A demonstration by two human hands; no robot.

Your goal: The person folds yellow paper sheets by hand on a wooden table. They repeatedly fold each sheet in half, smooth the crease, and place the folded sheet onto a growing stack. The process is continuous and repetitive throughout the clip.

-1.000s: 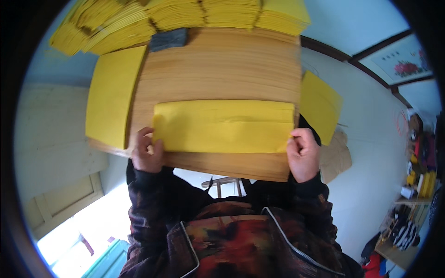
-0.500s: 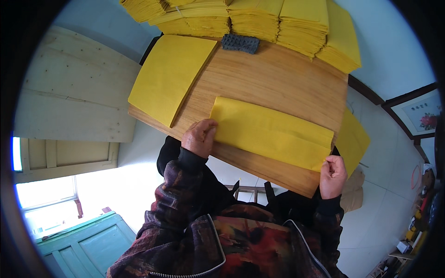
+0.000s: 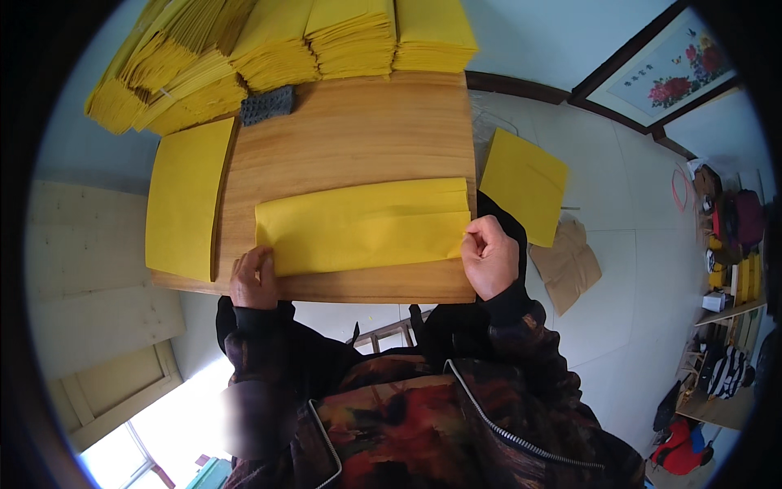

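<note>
A long folded yellow sheet [image 3: 366,224] lies flat near the front edge of the wooden table [image 3: 350,147], with a crease along its right half. The near right corner is pinched between the thumb and fingers of my right hand [image 3: 491,259], just off the table's right edge. At the other end, my left hand [image 3: 254,281] has its fingers bent together over the near left corner; the thumb's grip is partly hidden. A flat pile of yellow sheets [image 3: 183,204] sits along the table's left side.
Tall stacks of folded yellow sheets [image 3: 350,37] line the back edge, beside a dark grey textured block [image 3: 267,106]. Right of the table are another yellow sheet [image 3: 525,183] and brown paper [image 3: 566,265] low down. A cluttered shelf [image 3: 725,314] stands far right.
The whole view has turned, so the table now appears straighter and farther left. My left hand is closer to the sheet's near corner; my right hand keeps its corner.
</note>
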